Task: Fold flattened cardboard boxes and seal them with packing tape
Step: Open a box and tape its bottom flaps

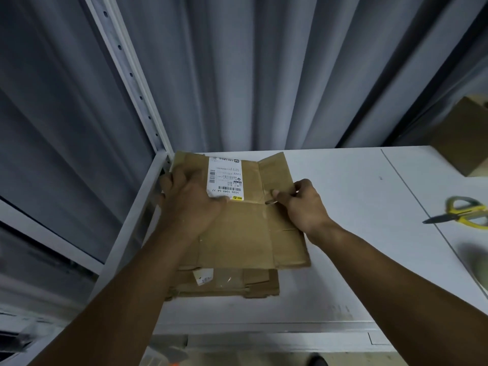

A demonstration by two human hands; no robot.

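A flattened brown cardboard box (245, 233) with a white shipping label (224, 178) lies on top of a second flattened box (237, 283) at the left end of a white table (356, 233). My left hand (190, 204) grips the top box's left side, its fingers curled over the left edge and its thumb on the label's lower corner. My right hand (303, 202) pinches the box's right flap near the fold line. A roll of packing tape (478, 265) shows blurred at the right edge.
Yellow-handled scissors (462, 212) lie on the table at right. A folded brown box (459, 138) stands at the back right. A grey curtain (264, 75) hangs behind the table, and a white perforated shelf post (132, 83) rises at the back left corner.
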